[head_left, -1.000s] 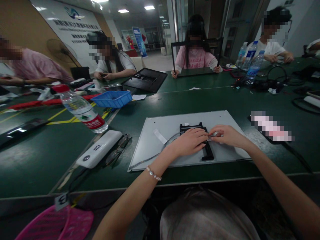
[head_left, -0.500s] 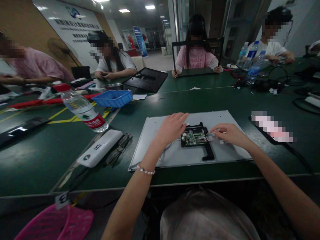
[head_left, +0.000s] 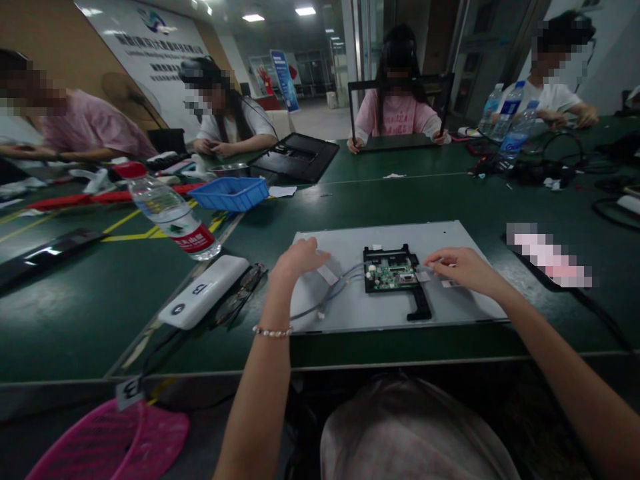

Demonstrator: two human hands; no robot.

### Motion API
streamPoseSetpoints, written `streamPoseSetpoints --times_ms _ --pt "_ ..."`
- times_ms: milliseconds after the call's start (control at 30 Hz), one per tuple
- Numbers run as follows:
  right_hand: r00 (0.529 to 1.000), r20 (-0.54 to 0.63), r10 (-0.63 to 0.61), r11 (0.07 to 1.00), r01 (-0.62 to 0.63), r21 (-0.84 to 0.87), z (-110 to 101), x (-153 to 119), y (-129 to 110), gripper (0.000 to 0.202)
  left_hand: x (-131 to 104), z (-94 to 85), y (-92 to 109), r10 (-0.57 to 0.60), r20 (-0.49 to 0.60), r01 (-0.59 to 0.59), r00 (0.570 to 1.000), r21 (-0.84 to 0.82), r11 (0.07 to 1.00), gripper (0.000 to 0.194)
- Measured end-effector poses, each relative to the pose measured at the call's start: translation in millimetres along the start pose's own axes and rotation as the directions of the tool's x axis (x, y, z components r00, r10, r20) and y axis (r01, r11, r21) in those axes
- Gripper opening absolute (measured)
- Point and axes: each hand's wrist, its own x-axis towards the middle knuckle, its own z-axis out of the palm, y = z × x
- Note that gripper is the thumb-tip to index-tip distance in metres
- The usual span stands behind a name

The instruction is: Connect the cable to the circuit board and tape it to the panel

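Observation:
A light grey flat panel point(head_left: 465, 300) lies on the table in front of me. On it sits a green circuit board point(head_left: 393, 277) in a black bracket point(head_left: 420, 307), with thin grey cables point(head_left: 345, 279) running left from it. My left hand point(head_left: 300, 259) is over the panel's left part, fingers apart and partly bent, close to a whitish label point(head_left: 328, 274). My right hand point(head_left: 457, 267) is at the board's right side, thumb and fingertips pinched at a small translucent strip point(head_left: 423, 276). Another pale label point(head_left: 449, 284) is below that hand.
Left of the panel are glasses point(head_left: 240, 297), a white power bank point(head_left: 205, 292), a water bottle point(head_left: 170, 210) and a blue tray point(head_left: 233, 193). A phone point(head_left: 547, 260) with a cable lies on the right. Across the table, a person point(head_left: 400, 100) holds a black frame point(head_left: 355, 110).
My left hand has moved left, from beside the board to the panel's left part, uncovering the cables and label. My right hand stays almost in place, still pinching.

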Motion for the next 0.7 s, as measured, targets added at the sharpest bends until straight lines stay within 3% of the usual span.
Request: streamPoseSetpoints --times_ms 200,367,533,700 --pt "0.999 0.003 -0.051 0.998 0.051 -0.039 1.5 1.9 3.9 0.026 -5.8 -12.5 0.5 0.136 0.070 -0.133 0.988 -0.047 0.990 0.030" --pt "0.989 -0.077 -0.122 0.991 0.117 -0.069 -6.8 -0.2 -0.8 0.024 -18.7 -25.7 2.0 0.185 -0.011 -0.185 0.983 -0.107 0.977 0.027" --pt "0.978 -0.135 -0.161 0.987 0.161 -0.017 -2.0 -15.1 -30.0 0.028 -43.1 -29.5 0.1 0.254 -0.193 -0.300 0.948 -0.266 0.916 0.028" --pt "0.965 -0.113 -0.234 0.960 0.248 0.130 31.4 -32.1 -71.9 0.028 -51.5 -8.4 6.1 0.259 -0.164 -0.297 0.952 -0.285 0.911 0.025"
